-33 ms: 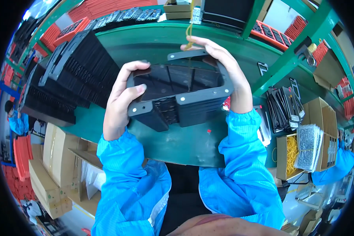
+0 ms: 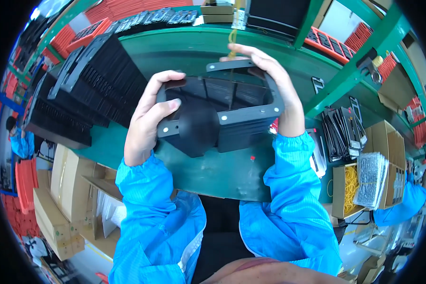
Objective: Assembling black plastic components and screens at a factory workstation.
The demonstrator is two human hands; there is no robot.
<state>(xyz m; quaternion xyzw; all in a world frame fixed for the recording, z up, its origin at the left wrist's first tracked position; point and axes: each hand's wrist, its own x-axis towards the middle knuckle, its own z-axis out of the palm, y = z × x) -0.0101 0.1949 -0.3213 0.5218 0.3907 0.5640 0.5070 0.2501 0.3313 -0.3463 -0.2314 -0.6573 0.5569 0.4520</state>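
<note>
A stack of black plastic frames [image 2: 246,118] stands before me, with a glossy dark panel [image 2: 213,94] on top. My left hand [image 2: 151,104] grips its left end, thumb over the near corner and fingers at the far corner. Around the right end my right hand [image 2: 281,87] is wrapped, its fingertips at the far edge beside a hanging yellow cord or band [image 2: 232,38]. Whether those fingertips touch the cord I cannot tell. A dark round patch covers part of the stack's near side and hides the gap there.
Tall stacks of similar black frames [image 2: 92,71] stand at the left of the green bench [image 2: 213,177]. To the right lie thin dark frames [image 2: 338,135], a box of yellow rubber bands [image 2: 350,187] and bubble-wrap sleeves [image 2: 371,180]. A green post [image 2: 343,78] rises at the right; cardboard boxes [image 2: 64,203] stand lower left.
Both hands and the top of the stack sit slightly farther right. The dark round patch now shows over the stack's near side. Both hands keep their hold.
</note>
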